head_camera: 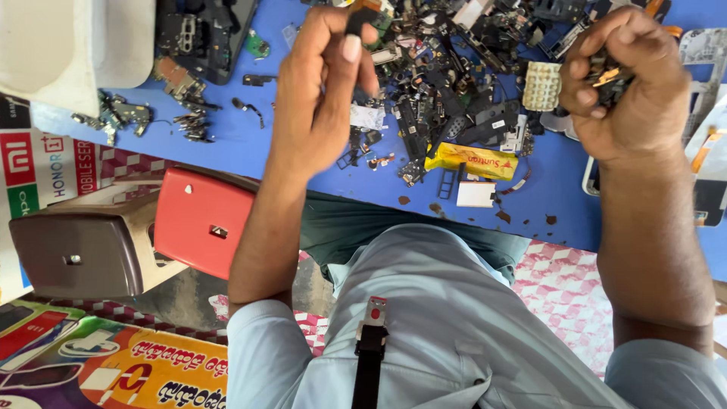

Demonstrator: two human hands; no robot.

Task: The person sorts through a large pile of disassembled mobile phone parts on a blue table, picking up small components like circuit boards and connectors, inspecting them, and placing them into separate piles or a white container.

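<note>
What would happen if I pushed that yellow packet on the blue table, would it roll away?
Probably not. The yellow packet lies flat and looks like a thin rectangular pouch, so it would likely slide rather than roll. Its wrapper looks glossy, so it may feel slippery. It seems small and light, and would probably nudge the loose phone parts touching it.

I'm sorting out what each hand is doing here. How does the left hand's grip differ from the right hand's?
The left hand pinches one small dark part between thumb and fingertips; the right hand is closed in a fist around a bunch of small parts, some orange. The left hand's load sticks out above the fingers; the right hand's sits mostly buried. Both hover over the blue table strewn with phone scrap.
</note>
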